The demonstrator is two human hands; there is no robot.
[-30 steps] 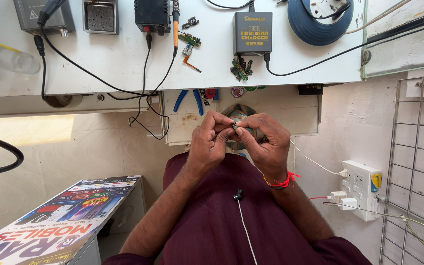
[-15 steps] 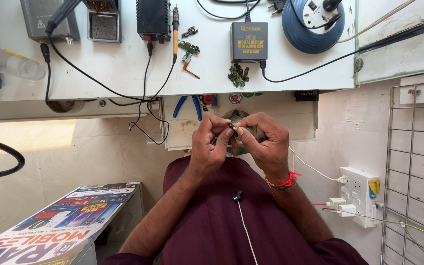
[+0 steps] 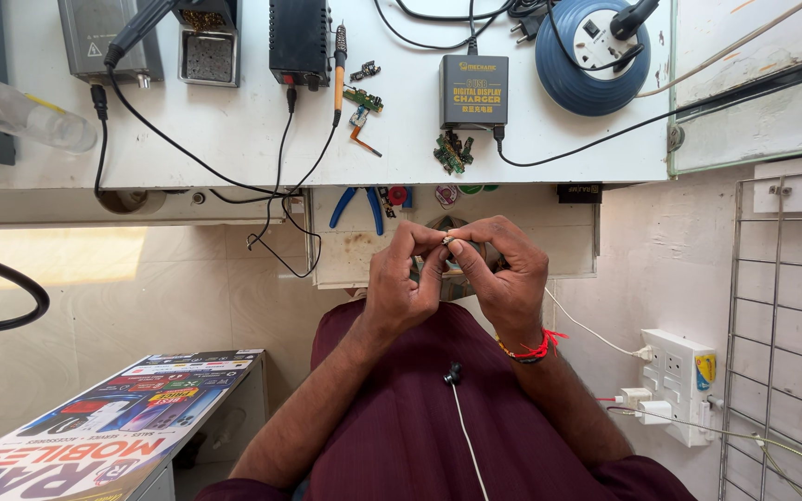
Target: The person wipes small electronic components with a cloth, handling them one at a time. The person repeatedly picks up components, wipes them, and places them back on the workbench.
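Observation:
My left hand [image 3: 405, 278] and my right hand [image 3: 503, 274] meet in front of my chest, fingertips pinched together on a tiny metallic part [image 3: 448, 240]. The part is too small to tell what it is. Both hands hover over an open drawer [image 3: 355, 250] below the white workbench [image 3: 252, 130]. A red thread band [image 3: 533, 350] circles my right wrist.
On the bench lie a soldering iron [image 3: 338, 57], small green circuit boards [image 3: 453, 151], a grey charger box [image 3: 473, 90], a blue round extension reel [image 3: 589, 54] and a clear bottle [image 3: 25, 113]. Blue-handled pliers [image 3: 356, 206] rest in the drawer. A wall socket strip [image 3: 678, 385] and wire rack [image 3: 786, 325] stand right.
Both hands stay pinched on the small part, with only slight finger shifts. The view has drifted a little.

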